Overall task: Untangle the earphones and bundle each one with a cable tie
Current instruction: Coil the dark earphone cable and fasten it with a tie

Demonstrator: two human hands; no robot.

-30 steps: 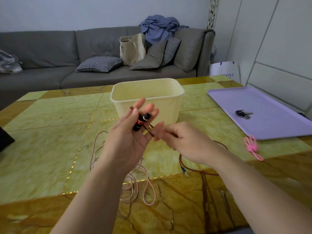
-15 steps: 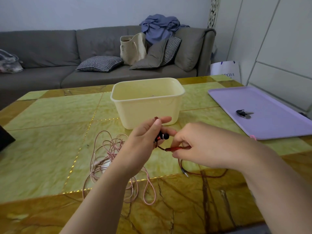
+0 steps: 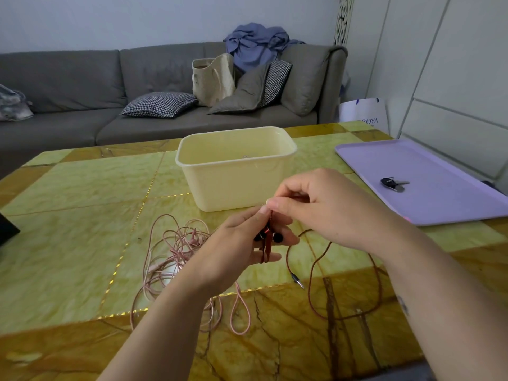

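- Head view: your left hand [image 3: 236,246] has dropped from in front of the cream tub [image 3: 236,185] to just above the table [image 3: 68,215]. Its fingers are curled round the red earphones [image 3: 277,237], with both dark buds between the fingertips and a few strands of red cord lying across them.
- Your right hand [image 3: 330,210], which was pulling cord out to the side half a second ago, has come up over the left. Thumb and forefinger pinch the red cord right at the left fingertips, so the two hands now touch or nearly touch.
- The rest of the red cord trails in loose loops on the table under your right wrist, and the plug [image 3: 297,280] lies free near the front edge.
- This looks like the start of coiling: the red cord appears to run clear of the pink earphones [image 3: 178,243], so that pair seems untangled and ready to wind.
- The pink earphones have not moved. They lie in a knotted heap beside your left forearm, not yet sorted.
- The pink cable tie [image 3: 407,218] that lay by the purple tray [image 3: 439,199] is now almost hidden behind your right wrist, with only a sliver showing. You will need it once the coil is wound.
- The keys [image 3: 393,184] sit on the tray as before.
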